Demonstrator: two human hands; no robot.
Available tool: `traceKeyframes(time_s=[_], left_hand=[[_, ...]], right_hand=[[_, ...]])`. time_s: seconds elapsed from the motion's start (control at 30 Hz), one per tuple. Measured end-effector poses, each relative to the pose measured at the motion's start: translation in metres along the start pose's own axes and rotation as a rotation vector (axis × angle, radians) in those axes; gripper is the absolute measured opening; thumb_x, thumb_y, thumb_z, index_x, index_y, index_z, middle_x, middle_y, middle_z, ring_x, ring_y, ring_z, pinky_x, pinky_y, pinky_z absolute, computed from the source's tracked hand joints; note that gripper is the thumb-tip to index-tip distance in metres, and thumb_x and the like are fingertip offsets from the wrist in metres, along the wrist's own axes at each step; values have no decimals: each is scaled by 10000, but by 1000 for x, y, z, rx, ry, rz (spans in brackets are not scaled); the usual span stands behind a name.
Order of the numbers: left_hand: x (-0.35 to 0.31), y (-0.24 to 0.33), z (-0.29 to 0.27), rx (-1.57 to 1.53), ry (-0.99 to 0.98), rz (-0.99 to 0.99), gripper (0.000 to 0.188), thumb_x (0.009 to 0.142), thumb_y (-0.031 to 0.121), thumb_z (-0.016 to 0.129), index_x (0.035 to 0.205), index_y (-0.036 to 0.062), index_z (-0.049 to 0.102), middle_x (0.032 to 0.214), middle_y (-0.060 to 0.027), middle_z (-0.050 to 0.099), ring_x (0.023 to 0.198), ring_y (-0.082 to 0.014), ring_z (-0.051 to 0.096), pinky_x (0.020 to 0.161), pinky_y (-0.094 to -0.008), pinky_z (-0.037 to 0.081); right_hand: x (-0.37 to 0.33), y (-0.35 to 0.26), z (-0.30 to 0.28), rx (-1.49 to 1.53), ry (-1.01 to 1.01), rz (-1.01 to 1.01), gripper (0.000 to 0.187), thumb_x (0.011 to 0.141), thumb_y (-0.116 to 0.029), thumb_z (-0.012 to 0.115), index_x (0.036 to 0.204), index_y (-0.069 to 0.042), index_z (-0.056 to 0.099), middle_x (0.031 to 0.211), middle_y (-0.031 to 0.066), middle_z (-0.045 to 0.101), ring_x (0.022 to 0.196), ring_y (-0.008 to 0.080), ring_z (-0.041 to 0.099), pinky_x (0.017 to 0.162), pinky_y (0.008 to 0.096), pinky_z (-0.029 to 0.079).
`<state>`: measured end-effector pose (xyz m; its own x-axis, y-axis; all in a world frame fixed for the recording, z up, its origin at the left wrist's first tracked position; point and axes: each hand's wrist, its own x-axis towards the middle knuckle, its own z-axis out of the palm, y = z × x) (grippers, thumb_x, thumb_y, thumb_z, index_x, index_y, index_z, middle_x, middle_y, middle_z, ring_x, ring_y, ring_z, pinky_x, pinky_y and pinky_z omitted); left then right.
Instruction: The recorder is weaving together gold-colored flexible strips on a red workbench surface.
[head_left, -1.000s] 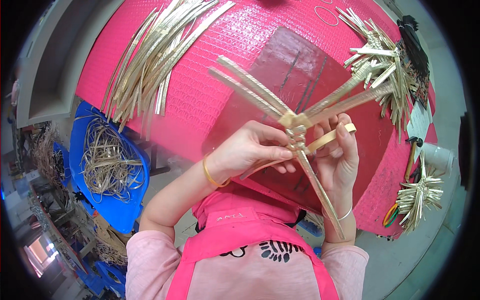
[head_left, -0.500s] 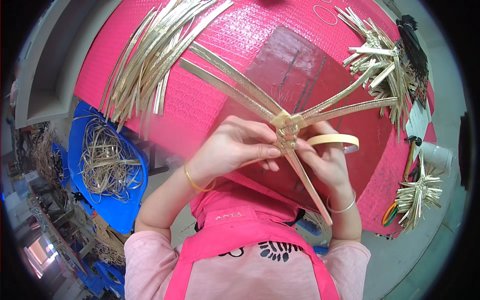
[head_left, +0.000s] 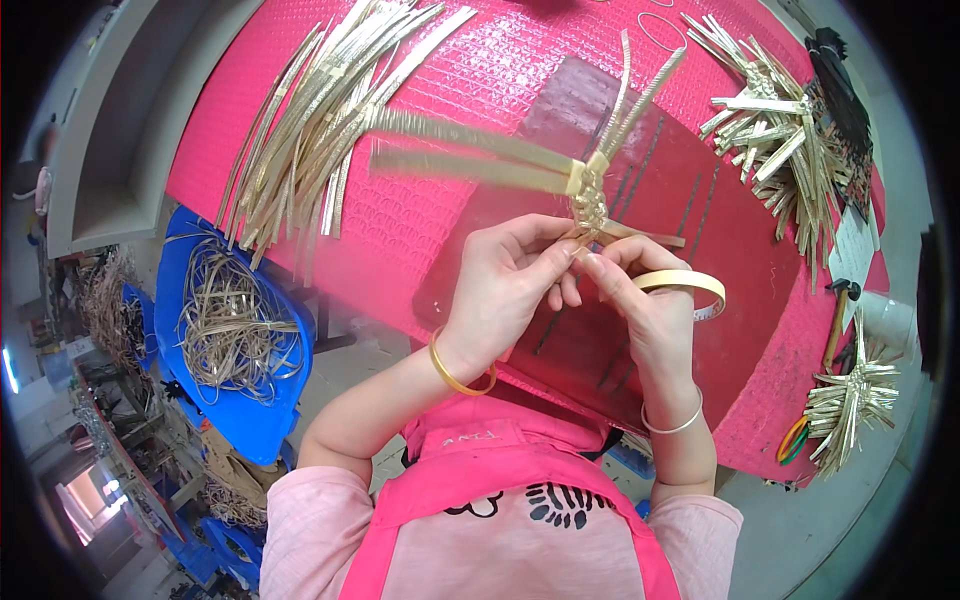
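Both my hands meet over the dark red board (head_left: 480, 270), pinching the near end of a small woven piece (head_left: 589, 203) of gold strips. My left hand (head_left: 512, 280) has thumb and fingers closed on it from the left. From the right, my right hand (head_left: 645, 310) grips the same end with thumb and forefinger. A roll of pale yellow tape (head_left: 712, 285) hangs around fingers of my right hand. Yellowish tape wraps the strips at the far end of the weave. Two long strips reach left, blurred by motion; two more point away, and a short end sticks out right.
A bundle of loose gold strips (head_left: 305, 130) lies on the pink table cover (head_left: 420, 215) at the far left. Finished-looking woven pieces (head_left: 780, 130) are piled at the right, one more (head_left: 850, 400) nearer. A hammer (head_left: 838, 320) and blue tub (head_left: 262, 420) of tangled strips flank me.
My hands have moved slightly away from my body. The woven piece has turned: its right pair of strips now points away, and the end that pointed toward me now sticks out right.
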<state>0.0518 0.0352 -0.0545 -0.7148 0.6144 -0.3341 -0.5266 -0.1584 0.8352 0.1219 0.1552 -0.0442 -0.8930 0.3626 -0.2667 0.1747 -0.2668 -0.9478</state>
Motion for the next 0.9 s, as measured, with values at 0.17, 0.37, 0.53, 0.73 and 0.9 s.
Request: traceKeyframes(time_s=[0.17,0.37,0.53,0.73,0.9], left_hand=[[-4,-2,-4,-21,-13,26,166,809,39,506,949,-51,511,749,-108,582,591,-147,561,500,-210,435],[-11,-10,-4,44,-17,117,220,821,32,474,1001,-93,492,785,-106,576,571,-122,548,495,-203,438],[-15,-9,-6,-126,9,36,254,833,97,491,1018,-76,489,717,-105,574,516,-123,531,455,-194,421],[-2,2,-6,-467,-319,-257,317,832,131,496,1091,-16,388,603,-88,519,358,-89,434,328,-176,353],[-13,14,5,45,2,10,324,798,84,541,1081,-13,416,785,-80,553,645,-98,544,549,-197,443]], right_hand=[[3,1,8,59,-14,-43,96,773,-39,574,729,33,529,608,40,544,544,77,500,497,199,398],[5,1,10,20,-52,-28,127,776,-46,569,699,33,507,595,49,536,545,85,496,495,205,394],[-3,5,7,-268,17,-66,149,748,-87,596,728,41,522,608,54,548,553,67,480,522,214,393],[-16,27,6,338,64,7,207,768,-132,589,888,36,571,701,48,567,610,85,511,543,180,396],[-16,27,2,284,119,-20,150,729,-94,628,824,17,596,684,10,564,582,53,463,526,179,352]])
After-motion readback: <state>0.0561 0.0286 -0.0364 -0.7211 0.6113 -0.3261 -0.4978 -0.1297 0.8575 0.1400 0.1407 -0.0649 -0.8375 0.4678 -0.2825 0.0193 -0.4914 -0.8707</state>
